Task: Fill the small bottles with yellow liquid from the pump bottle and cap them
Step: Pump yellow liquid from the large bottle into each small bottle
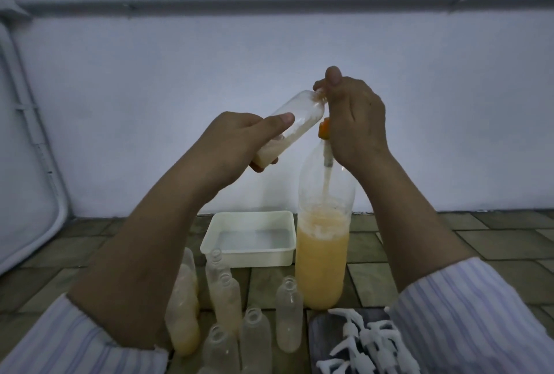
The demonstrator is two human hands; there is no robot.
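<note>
Fingers (pixel 239 124) of the left hand (pixel 233 145) gripped a tilted bottle (pixel 290 124). The right hand (pixel 353 121) curled over the pump (pixel 323 129), hiding its head. Yellow liquid pooled at the bottle's base.

Clear glossy plastic small bottle (pixel 295 121)
</note>
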